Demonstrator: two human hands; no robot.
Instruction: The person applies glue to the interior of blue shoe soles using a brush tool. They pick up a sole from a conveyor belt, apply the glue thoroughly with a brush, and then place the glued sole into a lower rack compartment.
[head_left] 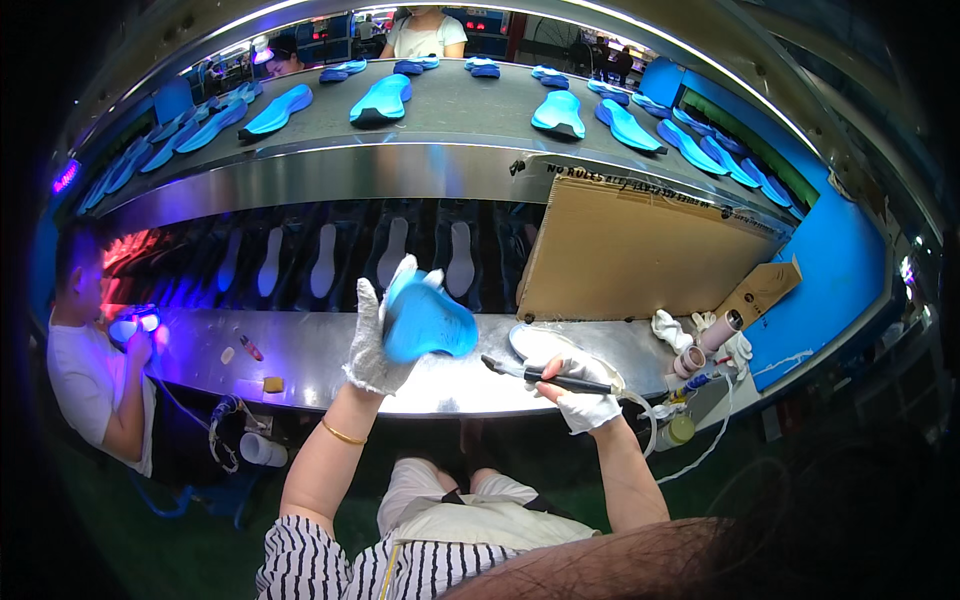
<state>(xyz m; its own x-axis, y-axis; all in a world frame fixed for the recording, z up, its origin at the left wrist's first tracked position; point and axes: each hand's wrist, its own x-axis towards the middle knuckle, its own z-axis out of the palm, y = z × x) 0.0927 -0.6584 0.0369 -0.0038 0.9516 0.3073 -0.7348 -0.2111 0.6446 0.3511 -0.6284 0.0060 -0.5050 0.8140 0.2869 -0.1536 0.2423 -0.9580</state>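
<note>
Left grip (378, 345) holds blue sole (440, 320), jutting rightward; right grip (588, 402) holds black tool (528, 374)

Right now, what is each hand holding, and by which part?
The left hand holds a blue shoe insole, blurred, by its left side; the right hand grips a black pen-shaped tool around the middle of its shaft.

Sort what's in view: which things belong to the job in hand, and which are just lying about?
Apparently in the job:
Blue curved sole-shaped piece, in the grey-gloved left hand
Slim black pen-shaped tool, in the partly gloved right hand

Apparently just lying about:
Small yellow block, on the shiny metal bench
Large flat brown cardboard panel
Pink cylindrical container
</note>
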